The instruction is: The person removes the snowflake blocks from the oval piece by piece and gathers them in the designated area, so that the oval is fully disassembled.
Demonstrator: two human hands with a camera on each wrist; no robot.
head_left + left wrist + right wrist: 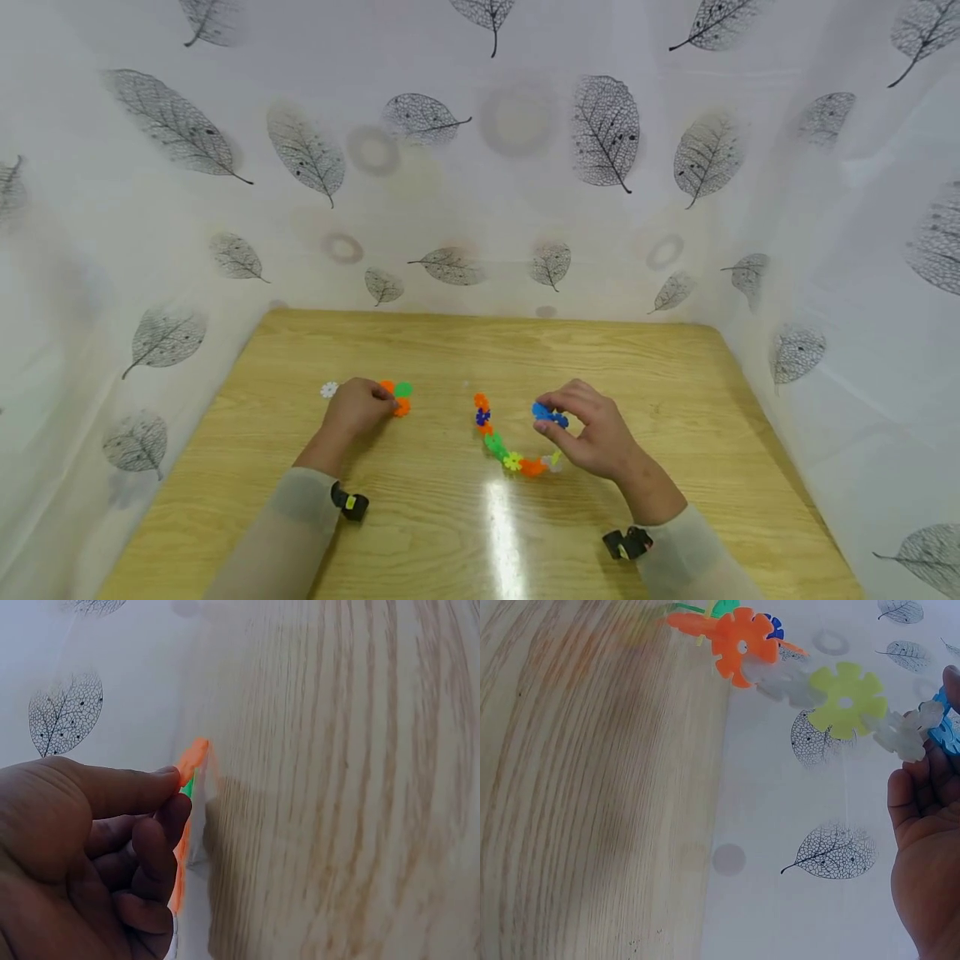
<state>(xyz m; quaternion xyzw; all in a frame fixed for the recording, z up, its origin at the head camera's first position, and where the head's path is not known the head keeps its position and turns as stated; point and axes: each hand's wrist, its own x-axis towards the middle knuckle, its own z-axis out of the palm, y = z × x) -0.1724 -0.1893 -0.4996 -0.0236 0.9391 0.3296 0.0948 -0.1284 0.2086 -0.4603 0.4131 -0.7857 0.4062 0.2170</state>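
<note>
My left hand (362, 408) pinches an orange flower-shaped plastic disc (402, 407) between thumb and forefinger, over the left part of the table. Just behind that disc lie another orange disc (387, 386) and a green disc (403, 389). On the right, my right hand (596, 429) grips the blue discs (551, 414) at one end of a linked chain of notched discs. From these the chain curves down and left through clear, yellow-green (847, 701), orange (742, 646) and green discs (496, 446), a dark blue disc (483, 416) and an orange end disc (481, 401).
A white disc (328, 389) lies to the left of my left hand. The wooden table (420, 525) ends at a pale curtain (480, 183) with leaf prints, which rises behind it and along both sides. Each wrist wears a small black camera (350, 502).
</note>
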